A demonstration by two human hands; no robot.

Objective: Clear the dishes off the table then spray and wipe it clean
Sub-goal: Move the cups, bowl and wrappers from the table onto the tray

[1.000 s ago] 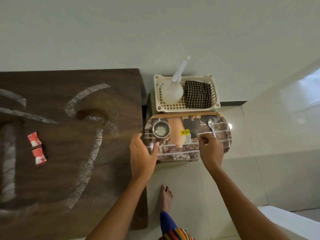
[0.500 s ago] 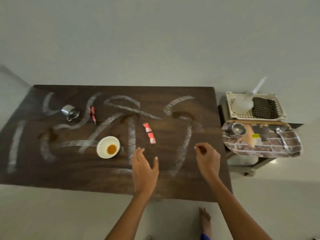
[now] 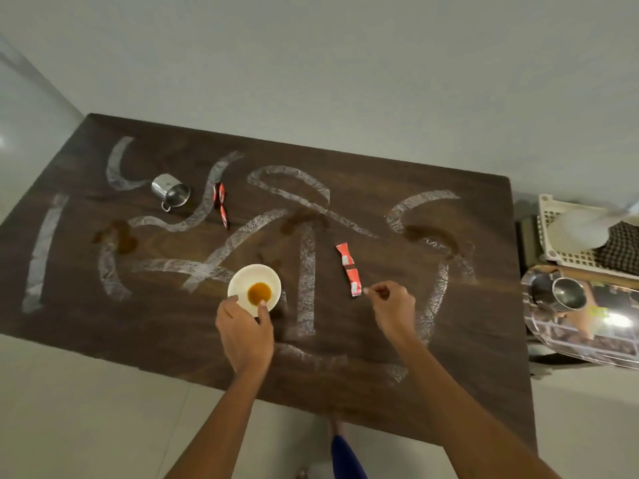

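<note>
A white bowl [image 3: 254, 288] with a brown residue sits on the dark wooden table [image 3: 166, 326] near its front edge. My left hand [image 3: 243, 331] grips the bowl's near rim between thumb and fingers. A red sachet [image 3: 349, 267] lies to the right of the bowl. My right hand [image 3: 390, 305] has its fingers curled, and its fingertips are right at the sachet's near end. Whether they pinch it is unclear. A steel mug [image 3: 171, 193] lies on its side at the back left, with another red sachet [image 3: 220, 202] beside it.
White smeared streaks and brown spills [image 3: 117, 236] cover the tabletop. To the right of the table stands a patterned tray [image 3: 587, 344] holding a steel cup [image 3: 568, 293]. Behind it a cream basket [image 3: 553, 233] holds a white spray bottle [image 3: 577, 229] and a checked cloth [image 3: 622, 247].
My view has swung left from the tray to the table. Both hands moved forward: the left one took hold of the bowl's rim, the right one reached the sachet's end.
</note>
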